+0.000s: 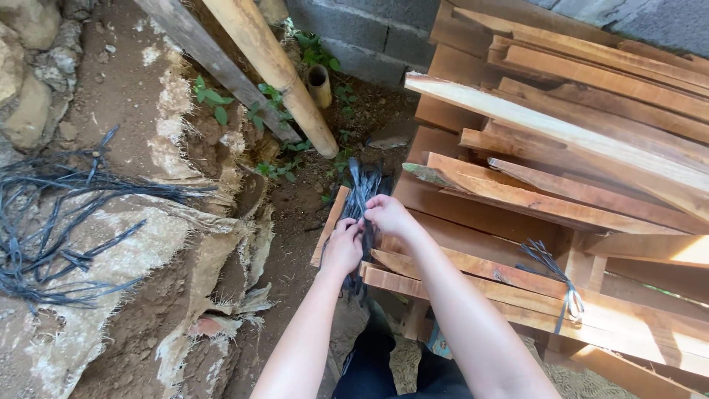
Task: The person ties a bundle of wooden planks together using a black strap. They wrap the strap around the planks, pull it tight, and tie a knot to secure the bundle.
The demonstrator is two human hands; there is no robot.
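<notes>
Both my hands are on a bundle of dark straps (pixel 360 193) that lies over the near end of a wood plank (pixel 473 270), approx. centre of view. My left hand (pixel 343 247) is curled round the lower part of the bundle, fingers closed on it. My right hand (pixel 389 214) is just above, pinching a few strands w/ thumb & fingertips; the two hands are touching or nearly so. The strap ends fan upward past my right hand toward the dirt. To the right, a big stack of rough boards (pixel 591 133), one board tied w/ a small strap knot (pixel 565 284). Far left, a loose tangle of more straps (pixel 52 222) lies on torn sacking (pixel 185 244) over soil. A bamboo pole (pixel 277 70) leans toward a block wall (pixel 362 29) up top.
</notes>
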